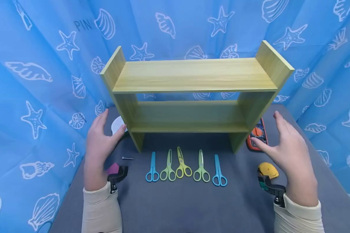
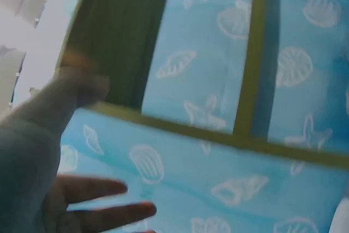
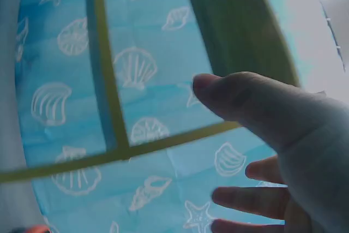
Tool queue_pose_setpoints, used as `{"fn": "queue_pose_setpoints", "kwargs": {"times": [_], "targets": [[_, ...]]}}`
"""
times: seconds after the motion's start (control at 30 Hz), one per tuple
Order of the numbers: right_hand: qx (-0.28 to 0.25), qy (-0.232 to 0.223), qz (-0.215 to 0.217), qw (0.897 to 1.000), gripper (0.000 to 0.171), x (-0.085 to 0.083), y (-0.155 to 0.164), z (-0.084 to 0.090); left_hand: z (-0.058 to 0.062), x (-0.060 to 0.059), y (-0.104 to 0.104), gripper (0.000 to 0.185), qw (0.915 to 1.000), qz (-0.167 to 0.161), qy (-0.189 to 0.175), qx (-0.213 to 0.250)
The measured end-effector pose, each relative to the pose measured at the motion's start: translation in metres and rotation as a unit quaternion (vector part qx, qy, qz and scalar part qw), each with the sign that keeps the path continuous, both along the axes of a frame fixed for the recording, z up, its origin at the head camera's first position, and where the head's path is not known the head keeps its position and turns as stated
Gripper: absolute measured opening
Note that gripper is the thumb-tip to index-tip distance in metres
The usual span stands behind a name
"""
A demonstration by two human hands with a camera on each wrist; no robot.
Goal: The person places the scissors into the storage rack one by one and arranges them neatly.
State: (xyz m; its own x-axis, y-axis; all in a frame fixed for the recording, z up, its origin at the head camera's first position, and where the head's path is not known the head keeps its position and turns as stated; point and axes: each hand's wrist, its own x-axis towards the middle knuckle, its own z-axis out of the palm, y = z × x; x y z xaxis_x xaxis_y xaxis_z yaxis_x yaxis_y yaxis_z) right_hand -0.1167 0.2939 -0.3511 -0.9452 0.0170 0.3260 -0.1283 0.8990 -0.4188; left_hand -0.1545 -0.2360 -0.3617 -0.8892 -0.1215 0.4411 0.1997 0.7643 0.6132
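1. I see the wooden shelf unit [image 1: 192, 94] standing upright at the middle of the grey cloth table [image 1: 178, 207], two boards between two side panels, its feet just behind a row of five scissors [image 1: 186, 168].
2. My left hand [image 1: 100, 142] sits beside the left side panel with fingers straight and slightly spread; the thumb tip is touching or nearly touching the panel's front edge (I cannot tell which). It holds nothing.
3. My right hand [image 1: 288, 152] hovers apart from the right panel, fingers relaxed and spread, thumb pointing toward the shelf's foot. It too holds nothing.
4. I judge the unit rigid and moderately heavy, a laminated board with a smooth, somewhat slippery yellow-green grain finish and square edges. It should not flex.
5. The best hold, I reckon, is one palm flat on each side panel, squeezing inward, or fingers hooked under the lower board.
6. Near the right foot lies an orange and black multimeter [image 1: 258, 134]; a white round object [image 1: 117, 124] lies near the left foot.
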Motion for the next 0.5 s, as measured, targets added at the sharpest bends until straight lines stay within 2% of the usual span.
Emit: {"fn": "queue_pose_setpoints", "kwargs": {"times": [0.1,0.23,0.4,0.5], "targets": [[-0.035,0.030,0.015,0.999,0.101,0.016,-0.006,-0.003,-0.002,-0.001,0.009,0.064,0.9964,-0.002,0.017,0.082],[-0.067,0.077,0.039,0.994,0.096,0.031,-0.020,-0.010,-0.007,-0.003,0.019,0.045,0.9879,0.000,0.040,0.150],[-0.088,0.104,0.081,0.987,0.089,0.039,-0.039,-0.023,-0.013,-0.007,0.026,0.037,0.9831,0.007,0.056,0.174],[-0.114,0.084,0.104,0.985,0.083,0.043,-0.049,-0.035,-0.014,-0.009,0.032,0.033,0.9829,0.010,0.052,0.176]]}}
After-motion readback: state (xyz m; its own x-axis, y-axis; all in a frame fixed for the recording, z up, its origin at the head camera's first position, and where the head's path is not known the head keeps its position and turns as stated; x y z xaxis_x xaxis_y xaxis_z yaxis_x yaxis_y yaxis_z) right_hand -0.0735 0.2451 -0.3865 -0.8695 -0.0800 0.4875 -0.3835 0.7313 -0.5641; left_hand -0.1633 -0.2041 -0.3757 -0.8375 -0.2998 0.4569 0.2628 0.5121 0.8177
